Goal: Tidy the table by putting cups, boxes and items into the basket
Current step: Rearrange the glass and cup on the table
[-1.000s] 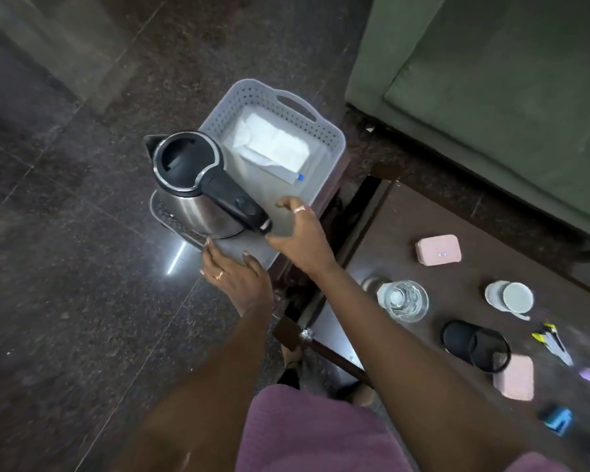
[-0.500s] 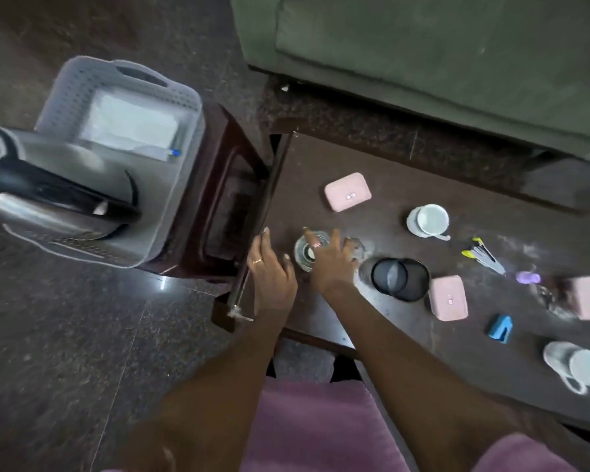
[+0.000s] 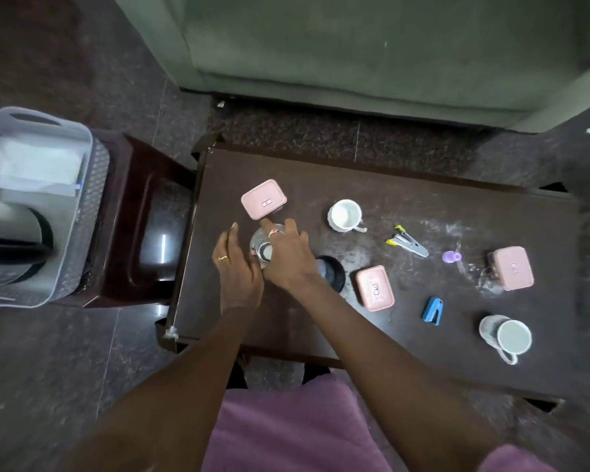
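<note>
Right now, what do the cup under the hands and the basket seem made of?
The cup looks like clear glass: see-through, with bright glints. The basket looks like matte grey plastic, probably moulded, its wall pierced with rows of small holes.

Just one camera here: head-mounted, wide-angle, looking nearly straight down and a bit forward. It sits close, so the left hand [image 3: 239, 267] and right hand [image 3: 288, 260] reach in from the bottom edge and meet at a glass [image 3: 261, 248] near frame centre. The dark worktop [image 3: 406, 185] fills the middle and right. The basket [image 3: 92, 212] is cut off at the left edge, and a green sofa [image 3: 355, 46] spans the top.
</note>
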A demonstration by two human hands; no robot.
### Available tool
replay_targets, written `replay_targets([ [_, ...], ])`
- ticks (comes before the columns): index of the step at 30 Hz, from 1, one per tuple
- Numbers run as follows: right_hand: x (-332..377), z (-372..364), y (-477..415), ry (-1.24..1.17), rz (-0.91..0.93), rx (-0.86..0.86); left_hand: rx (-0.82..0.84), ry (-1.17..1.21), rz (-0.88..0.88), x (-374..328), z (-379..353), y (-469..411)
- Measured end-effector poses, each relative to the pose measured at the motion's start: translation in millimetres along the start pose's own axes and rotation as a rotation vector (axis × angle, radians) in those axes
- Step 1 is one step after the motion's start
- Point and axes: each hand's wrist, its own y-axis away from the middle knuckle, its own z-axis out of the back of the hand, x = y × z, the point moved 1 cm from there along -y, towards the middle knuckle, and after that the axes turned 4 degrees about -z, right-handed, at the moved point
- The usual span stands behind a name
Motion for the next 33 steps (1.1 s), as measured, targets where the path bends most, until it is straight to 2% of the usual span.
replay_targets([
  [6,-60,77,9,0.051,-0.147,-0.064,0.116,0.149,-0.122,-58,-44,-6],
  [9,-99,108,8,0.021,-0.255,-0.121,0.215,0.138,-0.148,-74,-74,-13],
  [12,-139,129,0,0.025,-0.317,-0.154,0.317,0.027,-0.181,-85,-108,-26],
  [18,-188,142,-31,0.031,-0.373,-0.161,0.523,-0.418,-0.317,-88,-166,-54],
  [22,-202,137,-55,0.018,-0.373,-0.164,0.637,-0.461,-0.243,-90,-190,-58],
  [25,-203,131,-72,0.001,-0.361,-0.152,0.612,-0.44,-0.27,-88,-194,-60],
  [29,-201,124,-86,0.014,-0.362,-0.132,0.539,-0.333,-0.13,-82,-185,-58],
  [33,-199,118,-91,0.019,-0.348,-0.124,0.52,-0.325,-0.068,-76,-176,-58],
])
